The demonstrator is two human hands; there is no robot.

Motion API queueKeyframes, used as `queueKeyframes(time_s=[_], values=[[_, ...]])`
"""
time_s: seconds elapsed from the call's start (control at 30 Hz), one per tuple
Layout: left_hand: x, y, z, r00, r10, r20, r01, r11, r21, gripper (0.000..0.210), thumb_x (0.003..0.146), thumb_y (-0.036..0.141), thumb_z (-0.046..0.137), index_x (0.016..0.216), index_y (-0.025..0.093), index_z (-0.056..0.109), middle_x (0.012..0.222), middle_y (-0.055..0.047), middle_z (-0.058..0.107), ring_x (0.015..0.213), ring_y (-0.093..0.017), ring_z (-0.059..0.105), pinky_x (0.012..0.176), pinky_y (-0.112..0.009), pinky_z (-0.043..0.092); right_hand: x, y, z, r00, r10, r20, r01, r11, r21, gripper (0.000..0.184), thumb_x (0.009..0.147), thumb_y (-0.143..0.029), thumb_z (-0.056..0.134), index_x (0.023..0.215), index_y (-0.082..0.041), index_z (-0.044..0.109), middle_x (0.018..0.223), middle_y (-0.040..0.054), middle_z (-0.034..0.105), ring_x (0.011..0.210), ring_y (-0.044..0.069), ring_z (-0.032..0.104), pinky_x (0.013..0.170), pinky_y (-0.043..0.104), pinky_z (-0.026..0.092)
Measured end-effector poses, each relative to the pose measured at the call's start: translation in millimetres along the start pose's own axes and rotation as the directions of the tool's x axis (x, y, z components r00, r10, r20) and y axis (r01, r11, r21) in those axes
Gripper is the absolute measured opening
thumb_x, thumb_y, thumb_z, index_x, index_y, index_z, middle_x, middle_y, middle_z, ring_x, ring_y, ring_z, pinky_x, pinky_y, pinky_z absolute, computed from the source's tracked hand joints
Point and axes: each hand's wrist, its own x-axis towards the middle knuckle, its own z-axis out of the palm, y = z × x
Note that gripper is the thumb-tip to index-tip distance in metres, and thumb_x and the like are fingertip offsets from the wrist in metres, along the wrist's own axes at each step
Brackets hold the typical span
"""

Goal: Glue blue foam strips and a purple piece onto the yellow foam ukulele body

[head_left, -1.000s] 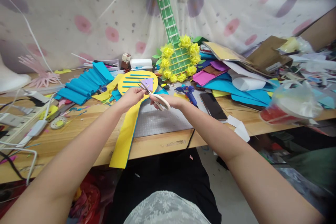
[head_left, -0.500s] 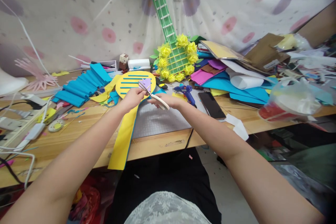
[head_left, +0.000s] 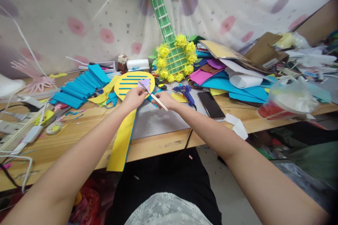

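The left hand [head_left: 134, 97] pinches a small purple paper [head_left: 146, 85] above the bench [head_left: 79, 130], the right hand [head_left: 166, 100] has its grip closed on the scissors [head_left: 154, 97], and slow little snips with the paper held still should cut best.

We get bright, even, diffuse light, shadows soft and faint. Wide-angle lens bows the worktop [head_left: 79, 126] edge, stretches the corners. Centre sharp; far right edge soft, corners darken slightly. No hard glare.
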Motion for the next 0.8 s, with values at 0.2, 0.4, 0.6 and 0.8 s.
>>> queueKeyframes(time_s=[0.2,0.4,0.6,0.8], values=[[-2.2,3.0,-0.6,0.99,0.111,-0.091,-0.09,0.975,0.204,0.029,0.081,0.03,0.04,0.073,0.016,0.065,0.07,-0.005,0.064,0.064,-0.017,0.053,0.058,-0.027,0.031,4.5,10.7,6.6,1.0,-0.017,0.0,0.017,0.989,0.145,0.012,0.067,-0.027,0.048,0.063,-0.016,0.049,0.056,-0.0007,0.053,0.051,0.01,0.051,0.049,0.02,0.036],[5.8,-7.1,1.9,0.991,0.127,0.053,-0.131,0.989,0.076,0.031,0.079,0.031,0.041,0.055,0.016,0.054,0.057,-0.002,0.056,0.053,-0.012,0.045,0.055,-0.026,0.031,2.6,18.7,5.4,0.995,-0.096,0.014,0.092,0.979,0.184,0.01,0.065,-0.026,0.048,0.064,-0.016,0.048,0.061,-0.0026,0.051,0.054,0.008,0.044,0.051,0.02,0.033],[14.5,-14.8,5.8,0.984,0.128,0.123,-0.107,0.981,-0.165,0.031,0.078,0.035,0.042,0.057,0.015,0.055,0.049,0.002,0.044,0.045,-0.008,0.035,0.048,-0.024,0.026,1.9,20.1,5.7,0.998,-0.066,-0.021,0.069,0.973,0.221,0.008,0.065,-0.024,0.047,0.065,-0.016,0.048,0.058,-0.0019,0.052,0.052,0.008,0.045,0.05,0.021,0.033],[12.7,-15.9,9.6,0.991,0.09,0.094,-0.072,0.981,-0.183,0.033,0.077,0.038,0.044,0.059,0.014,0.058,0.05,0.001,0.047,0.046,-0.009,0.036,0.047,-0.023,0.026,-1.6,21.0,9.0,0.999,-0.003,-0.049,0.012,0.982,0.186,0.014,0.064,-0.028,0.049,0.057,-0.017,0.046,0.05,-0.0024,0.047,0.047,0.009,0.045,0.045,0.021,0.032]])
